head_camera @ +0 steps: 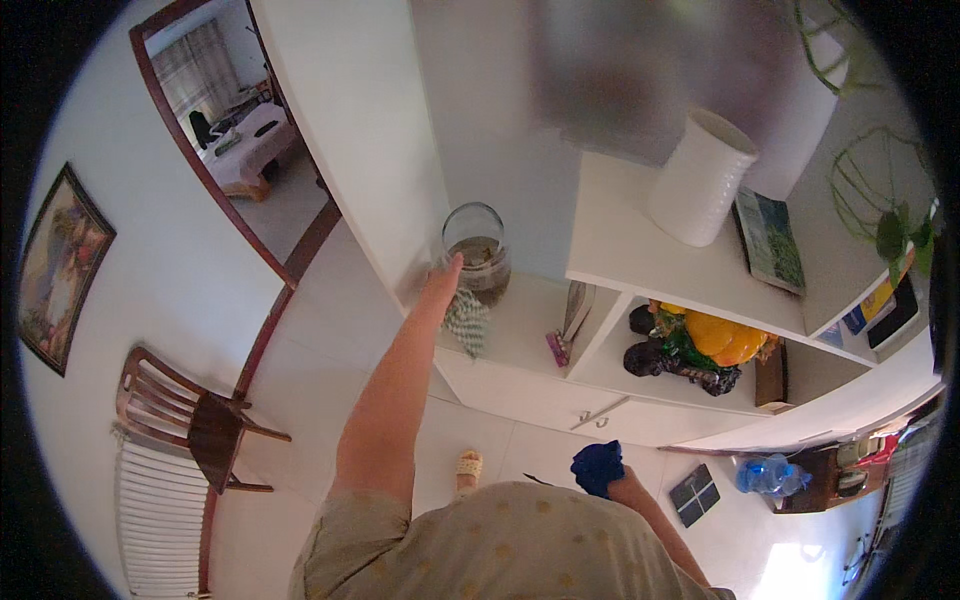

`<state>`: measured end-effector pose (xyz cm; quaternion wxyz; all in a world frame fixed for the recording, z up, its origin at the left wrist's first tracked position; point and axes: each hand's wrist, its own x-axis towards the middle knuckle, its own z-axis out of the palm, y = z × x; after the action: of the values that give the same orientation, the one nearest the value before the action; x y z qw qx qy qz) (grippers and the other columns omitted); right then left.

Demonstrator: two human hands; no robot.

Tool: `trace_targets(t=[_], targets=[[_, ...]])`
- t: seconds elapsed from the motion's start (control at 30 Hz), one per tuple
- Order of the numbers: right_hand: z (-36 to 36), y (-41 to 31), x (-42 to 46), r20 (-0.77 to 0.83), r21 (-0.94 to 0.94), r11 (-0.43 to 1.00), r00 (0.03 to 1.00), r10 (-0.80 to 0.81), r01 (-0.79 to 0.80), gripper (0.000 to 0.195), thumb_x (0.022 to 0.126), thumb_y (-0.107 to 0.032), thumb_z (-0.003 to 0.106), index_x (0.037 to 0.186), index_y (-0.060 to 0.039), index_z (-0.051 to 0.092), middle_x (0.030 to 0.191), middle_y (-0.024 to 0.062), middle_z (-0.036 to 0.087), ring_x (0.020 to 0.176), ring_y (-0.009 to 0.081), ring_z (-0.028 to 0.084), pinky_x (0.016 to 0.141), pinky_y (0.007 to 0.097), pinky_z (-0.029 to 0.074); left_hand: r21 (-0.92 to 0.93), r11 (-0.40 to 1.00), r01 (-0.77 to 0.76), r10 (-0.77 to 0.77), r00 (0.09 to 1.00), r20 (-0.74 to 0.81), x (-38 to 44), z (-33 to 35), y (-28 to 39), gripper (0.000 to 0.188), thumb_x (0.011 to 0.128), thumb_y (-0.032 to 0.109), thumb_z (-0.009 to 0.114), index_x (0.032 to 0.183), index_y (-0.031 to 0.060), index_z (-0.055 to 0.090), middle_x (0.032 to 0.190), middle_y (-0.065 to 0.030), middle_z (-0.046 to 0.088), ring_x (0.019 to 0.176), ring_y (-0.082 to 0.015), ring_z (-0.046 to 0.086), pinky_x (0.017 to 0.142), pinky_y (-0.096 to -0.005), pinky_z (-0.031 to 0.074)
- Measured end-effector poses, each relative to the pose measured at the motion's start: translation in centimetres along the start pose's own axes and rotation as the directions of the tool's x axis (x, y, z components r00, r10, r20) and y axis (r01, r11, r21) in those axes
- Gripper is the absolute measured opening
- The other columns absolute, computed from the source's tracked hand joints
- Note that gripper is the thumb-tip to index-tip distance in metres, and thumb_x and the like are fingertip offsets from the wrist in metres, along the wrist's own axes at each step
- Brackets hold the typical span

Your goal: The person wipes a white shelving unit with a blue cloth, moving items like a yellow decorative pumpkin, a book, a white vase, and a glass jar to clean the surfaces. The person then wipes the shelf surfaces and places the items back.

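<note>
My left hand [447, 276] reaches forward to the near left side of a round glass jar [495, 274] with brownish contents. A green-and-white checked cloth [468, 321] hangs from under that hand, in front of the jar; the fingers are partly hidden. The jar stands on the white shelf [525, 304] close to the cabinet's side wall. Lower down, near my body on the right, my right hand [624, 486] grips a bunched dark blue cloth [598, 468] above the floor.
Right of the jar stand a thin upright item [577, 311] and a small pink box [557, 349]. A white vase [703, 180] tops the raised shelf beside a book [770, 240]. Below are a yellow pumpkin-like ornament [726, 337] and dark figurines [660, 360]. A wooden chair [214, 431] stands left.
</note>
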<state>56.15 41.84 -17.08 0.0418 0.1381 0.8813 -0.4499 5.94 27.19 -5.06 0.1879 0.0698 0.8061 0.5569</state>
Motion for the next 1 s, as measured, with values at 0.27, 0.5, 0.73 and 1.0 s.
trace_targets(t=[0.27,0.5,0.73,1.0], targets=[[3.3,-4.6,1.4,-0.062,0.446,0.880,0.976,0.210,-0.161,0.036,0.082,-0.025,0.066,0.113,-0.0098,0.056,0.108,0.0130,0.063,0.099,0.0248,0.062,0.084,0.0340,0.049,0.337,0.921,-0.194,0.139,0.973,0.182,6.7,-2.1,-1.6,0.041,0.078,0.027,0.050,0.099,-0.0079,0.060,0.096,-0.0263,0.062,0.092,-0.0322,0.062,0.077,-0.0419,0.046],[2.2,-5.1,1.3,-0.023,-0.005,1.000,1.000,-0.008,0.008,0.033,0.083,-0.028,0.059,0.115,-0.0176,0.053,0.115,0.0090,0.056,0.098,0.0273,0.059,0.079,0.0388,0.051,0.549,0.802,-0.237,0.142,0.967,0.211,2.6,-2.5,0.9,0.035,0.081,0.022,0.047,0.087,-0.0089,0.063,0.086,-0.0252,0.064,0.085,-0.0333,0.063,0.070,-0.0431,0.047],[0.7,-8.1,1.6,-0.025,0.058,0.994,0.995,-0.094,0.095,0.030,0.085,-0.025,0.061,0.113,-0.0146,0.055,0.104,0.0073,0.063,0.095,0.0214,0.061,0.078,0.0352,0.050,0.508,0.848,-0.150,0.050,0.977,0.206,-3.6,-4.7,2.6,0.038,0.081,0.024,0.050,0.088,-0.0116,0.062,0.082,-0.0234,0.063,0.078,-0.0312,0.063,0.068,-0.0431,0.046],[-1.9,-12.2,8.3,-0.146,0.519,0.853,0.978,0.149,-0.053,0.030,0.095,-0.021,0.047,0.116,-0.0018,0.056,0.109,0.0060,0.062,0.096,0.0149,0.057,0.086,0.0295,0.045,0.485,0.868,-0.105,0.017,0.983,0.183,-4.7,-6.7,-0.9,0.039,0.081,0.025,0.052,0.095,-0.0116,0.058,0.086,-0.0240,0.062,0.077,-0.0322,0.061,0.066,-0.0429,0.046]])
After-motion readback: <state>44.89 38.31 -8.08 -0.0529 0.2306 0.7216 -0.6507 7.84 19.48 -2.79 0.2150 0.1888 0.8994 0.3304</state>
